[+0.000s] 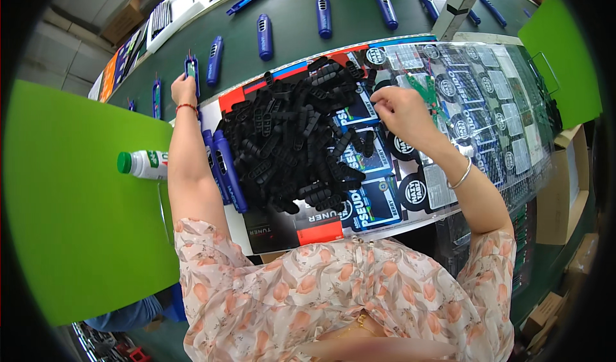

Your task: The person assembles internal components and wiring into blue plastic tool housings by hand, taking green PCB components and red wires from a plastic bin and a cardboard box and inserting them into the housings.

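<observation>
My left hand [184,91] reaches to the far left, its fingers closed at the near end of an open blue casing [192,68] with a green part inside, on the green work surface. Over the right edge of a heap of black ribbed plastic pieces [282,131], my right hand [405,113] has its thumb and fingertips pinched together. Whatever it holds, if anything, is too small to make out. Just beyond that hand lie green circuit boards [420,87]. Two blue casings [229,169] rest side by side along the heap's left edge.
Several blue casings [264,38] stand spaced along the green surface [292,12]. Printed sheets [378,201] lie under the heap, with clear plastic [507,124] at right. Bright green panels [83,201] flank me; a white bottle [144,163] is at left. A metal post [459,6] rises at the back.
</observation>
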Demonstrator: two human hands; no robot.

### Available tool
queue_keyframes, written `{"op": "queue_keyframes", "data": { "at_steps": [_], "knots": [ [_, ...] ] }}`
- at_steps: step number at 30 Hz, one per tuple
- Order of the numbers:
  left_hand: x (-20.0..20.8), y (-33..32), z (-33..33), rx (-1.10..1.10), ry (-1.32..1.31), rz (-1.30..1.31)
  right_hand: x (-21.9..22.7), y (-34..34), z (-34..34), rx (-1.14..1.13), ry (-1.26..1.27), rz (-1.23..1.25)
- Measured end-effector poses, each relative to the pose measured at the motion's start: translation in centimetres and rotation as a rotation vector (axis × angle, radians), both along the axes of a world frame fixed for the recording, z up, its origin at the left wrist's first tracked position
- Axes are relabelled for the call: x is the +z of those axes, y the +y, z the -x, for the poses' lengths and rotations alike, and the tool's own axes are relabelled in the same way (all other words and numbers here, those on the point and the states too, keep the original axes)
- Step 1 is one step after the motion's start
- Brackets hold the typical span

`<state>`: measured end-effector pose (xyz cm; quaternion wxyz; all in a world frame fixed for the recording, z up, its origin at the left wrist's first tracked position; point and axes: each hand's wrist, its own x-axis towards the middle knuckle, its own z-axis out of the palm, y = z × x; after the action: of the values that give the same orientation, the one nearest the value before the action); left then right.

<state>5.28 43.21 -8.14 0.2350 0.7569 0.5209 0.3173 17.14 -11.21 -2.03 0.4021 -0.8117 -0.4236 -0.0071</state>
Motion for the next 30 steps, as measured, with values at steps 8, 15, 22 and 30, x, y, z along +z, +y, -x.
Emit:
{"op": "queue_keyframes", "data": {
  "at_steps": [8,15,22,30],
  "knots": [
    [1.2,-4.2,-3.4,0.045,0.462,-0.479,1.4,-0.9,3.0,0.077,-0.051,0.397],
    [-1.3,-3.6,-5.3,-0.382,0.543,-0.615,1.8,-0.2,6.7,0.037,-0.227,0.406],
    [5.8,-13.2,-3.9,-0.592,-0.543,0.577,2.3,-1.4,3.9,-0.007,-0.202,0.195],
    [10.7,-31.8,4.3,-0.845,-0.788,1.206,6.7,0.1,1.6,0.331,-0.193,0.133]
  ]
}}
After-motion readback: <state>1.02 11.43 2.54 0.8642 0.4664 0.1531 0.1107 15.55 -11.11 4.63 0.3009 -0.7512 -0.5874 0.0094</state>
